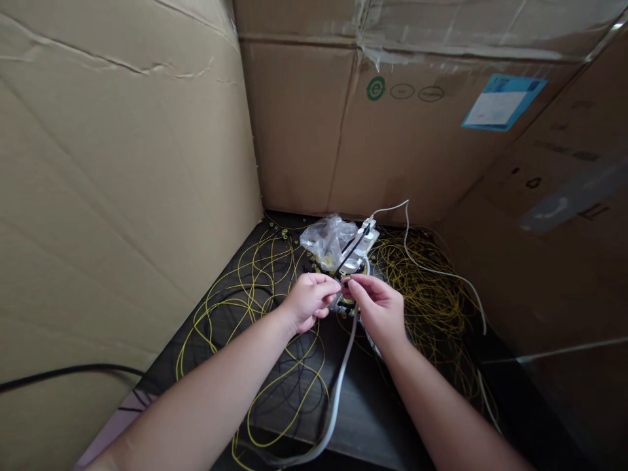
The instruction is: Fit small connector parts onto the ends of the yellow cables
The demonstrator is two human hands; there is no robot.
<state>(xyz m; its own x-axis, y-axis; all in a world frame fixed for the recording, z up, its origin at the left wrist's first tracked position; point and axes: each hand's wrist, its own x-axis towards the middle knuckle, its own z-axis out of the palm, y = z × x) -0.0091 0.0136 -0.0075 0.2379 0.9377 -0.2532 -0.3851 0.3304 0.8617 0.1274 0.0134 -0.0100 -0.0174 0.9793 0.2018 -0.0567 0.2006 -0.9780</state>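
Observation:
Both hands meet near the middle of the view, fingertips almost touching. My left hand [313, 299] is closed in a pinch at thumb and forefinger; whatever it grips is too small to make out. Opposite it, my right hand [379, 302] pinches a small dark piece whose kind I cannot tell. Just behind the hands are a crumpled clear plastic bag [328, 237] and a white power strip [362, 247] with a black cord across it. Beneath the hands, several small black and yellow pieces are partly hidden.
Thin yellow cables [426, 278] lie tangled at the right, with looser yellow loops [252, 288] at the left. A thick white cable [338, 399] curves toward the front of the dark tabletop [363, 405]. Tall cardboard walls [304, 131] enclose the left, back and right.

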